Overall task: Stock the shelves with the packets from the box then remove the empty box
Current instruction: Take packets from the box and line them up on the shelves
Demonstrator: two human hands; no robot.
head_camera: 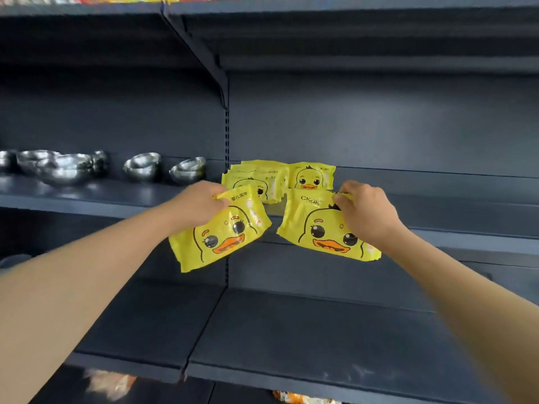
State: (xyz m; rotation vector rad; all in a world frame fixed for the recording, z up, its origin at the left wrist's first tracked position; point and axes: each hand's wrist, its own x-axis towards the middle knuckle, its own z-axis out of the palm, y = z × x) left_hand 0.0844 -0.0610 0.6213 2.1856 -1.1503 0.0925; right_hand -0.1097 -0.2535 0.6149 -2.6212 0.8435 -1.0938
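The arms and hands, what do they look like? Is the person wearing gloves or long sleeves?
No gloves and no long sleeves. The left hand and right hand are bare, and both forearms are uncovered as far as the picture shows. No watch, ring or bracelet shows on either one.

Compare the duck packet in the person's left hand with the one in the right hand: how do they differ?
The left-hand packet is tilted, its duck face slanting; the right-hand packet sits nearer level. The left hand grips its packet's upper left corner; the right hand grips its packet's upper right. Both are yellow with the same duck face.
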